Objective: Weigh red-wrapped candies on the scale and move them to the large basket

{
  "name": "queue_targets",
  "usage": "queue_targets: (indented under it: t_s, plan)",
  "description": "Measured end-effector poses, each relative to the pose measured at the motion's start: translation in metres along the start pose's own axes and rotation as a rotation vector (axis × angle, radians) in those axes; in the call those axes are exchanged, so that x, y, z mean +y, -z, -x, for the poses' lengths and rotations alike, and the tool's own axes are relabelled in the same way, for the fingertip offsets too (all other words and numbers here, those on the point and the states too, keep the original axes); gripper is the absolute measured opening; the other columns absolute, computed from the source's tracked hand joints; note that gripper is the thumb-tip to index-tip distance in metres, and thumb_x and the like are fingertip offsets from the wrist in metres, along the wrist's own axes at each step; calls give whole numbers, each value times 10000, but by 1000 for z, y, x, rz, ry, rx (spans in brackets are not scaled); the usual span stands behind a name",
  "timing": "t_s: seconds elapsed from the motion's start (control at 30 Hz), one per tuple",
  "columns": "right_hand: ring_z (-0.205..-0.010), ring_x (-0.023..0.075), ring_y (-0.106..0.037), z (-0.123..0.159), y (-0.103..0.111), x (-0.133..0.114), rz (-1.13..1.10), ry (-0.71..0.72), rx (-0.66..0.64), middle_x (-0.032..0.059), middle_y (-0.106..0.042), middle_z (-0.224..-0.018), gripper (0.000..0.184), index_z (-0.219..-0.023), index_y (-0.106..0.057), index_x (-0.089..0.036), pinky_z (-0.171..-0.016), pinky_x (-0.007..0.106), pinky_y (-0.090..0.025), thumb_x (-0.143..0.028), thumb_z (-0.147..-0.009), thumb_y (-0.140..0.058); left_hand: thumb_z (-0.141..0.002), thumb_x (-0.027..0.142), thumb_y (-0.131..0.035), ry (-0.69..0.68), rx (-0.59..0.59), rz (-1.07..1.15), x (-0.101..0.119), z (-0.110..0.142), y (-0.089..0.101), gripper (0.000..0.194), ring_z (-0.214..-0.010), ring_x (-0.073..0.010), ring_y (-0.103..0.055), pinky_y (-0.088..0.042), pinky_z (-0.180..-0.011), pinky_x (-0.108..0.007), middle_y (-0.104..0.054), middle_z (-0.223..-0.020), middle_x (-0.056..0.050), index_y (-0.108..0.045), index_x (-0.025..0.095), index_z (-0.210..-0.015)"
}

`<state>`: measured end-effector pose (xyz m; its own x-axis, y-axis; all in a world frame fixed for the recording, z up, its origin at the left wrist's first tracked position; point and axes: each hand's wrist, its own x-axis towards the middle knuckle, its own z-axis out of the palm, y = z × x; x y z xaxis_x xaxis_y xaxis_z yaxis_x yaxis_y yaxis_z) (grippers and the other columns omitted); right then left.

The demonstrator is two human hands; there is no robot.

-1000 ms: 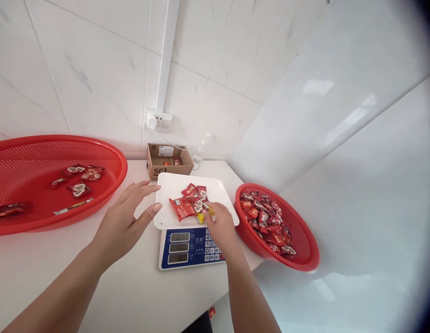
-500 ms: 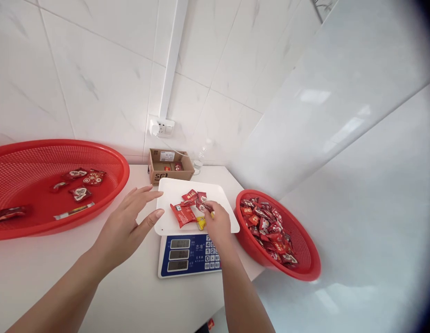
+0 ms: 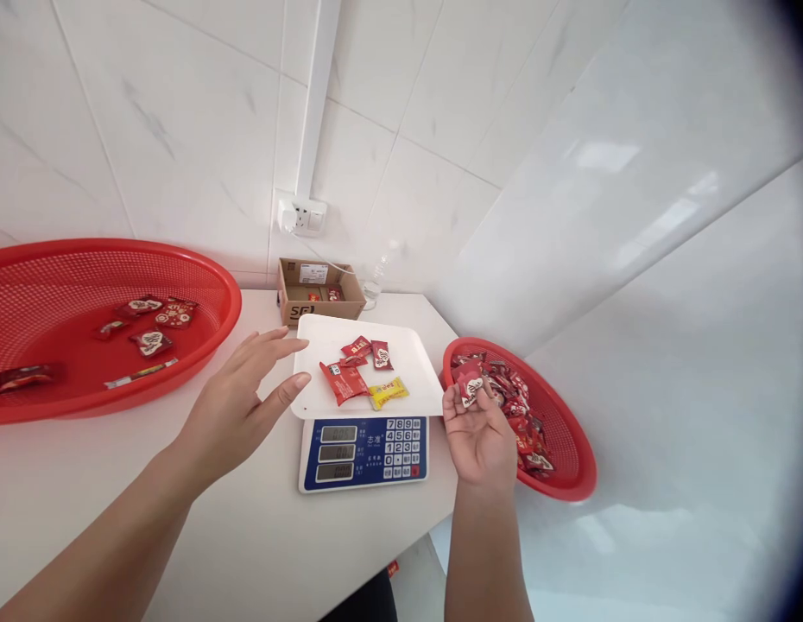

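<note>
My left hand [image 3: 249,402] is open, fingers spread, at the left edge of the white scale tray [image 3: 317,345]. On that tray lie a red packet [image 3: 343,382], a yellow-wrapped candy [image 3: 388,392], a dark red candy [image 3: 382,355] and smaller red-wrapped candies [image 3: 357,347]. My right hand [image 3: 483,441], palm up, holds a dark red wrapped candy [image 3: 469,389] at its fingertips, between the tray and the right red basket [image 3: 573,458]. That basket holds a heap of red-wrapped candies [image 3: 515,397]. Below the tray is the blue panel of the digital scale [image 3: 369,453].
A large red basket [image 3: 213,337] with a few scattered wrapped sweets stands on the left of the white table [image 3: 246,536]. Behind the scale are a small cardboard box [image 3: 324,307] and a clear bottle [image 3: 376,281]. A wall socket [image 3: 304,216] has a plug in it.
My right hand has moved right, off the tray, with a dark red candy, and turned palm up. The yellow candy now shows fully. My left hand has stayed nearly still.
</note>
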<state>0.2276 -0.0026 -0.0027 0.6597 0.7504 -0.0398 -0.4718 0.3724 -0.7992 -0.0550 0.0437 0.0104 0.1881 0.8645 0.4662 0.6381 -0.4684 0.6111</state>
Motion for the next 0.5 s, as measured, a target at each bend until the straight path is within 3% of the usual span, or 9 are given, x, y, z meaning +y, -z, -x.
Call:
queue_targets:
  t_s: [0.17, 0.3, 0.4, 0.5]
  plan:
    - [-770, 102, -634, -2, 3, 0, -39, -67, 18, -35, -656, -739, 110, -747, -608, -233, -798, 273, -555, -165, -661, -623, -875, 545, -427, -3, -8, -3, 1, 0, 1, 431, -1241, -304, -513, -465, -970, -475, -544, -1371, -58, -586, 283, -1177]
    - [-596, 96, -557, 0, 7, -2, -124, -109, -8, -37, -549, -612, 91, -639, -561, -228, -641, 252, -564, -148, -599, -580, -879, 533, -427, -15, -5, -11, 2, -1, 2, 420, -1242, -305, -513, -470, -967, -473, -552, -1363, -66, -594, 276, -1165]
    - [-472, 79, -409, 2, 8, -1, -84, -103, -197, -60, -410, -548, 64, -645, -548, -227, -431, 190, -444, -232, -629, -609, -881, 534, -421, -23, -12, -10, 2, -1, 3, 426, -1249, -300, -507, -472, -967, -467, -555, -1360, -73, -595, 266, -1163]
    - [-425, 67, -298, 4, 5, 5, 223, -99, -275, -78, -355, -534, 142, -707, -585, -221, -349, 174, -266, -349, -686, -641, -882, 541, -415, -27, -26, -9, 3, 0, 3, 441, -1246, -296, -509, -476, -963, -458, -549, -1366, -76, -591, 257, -1170]
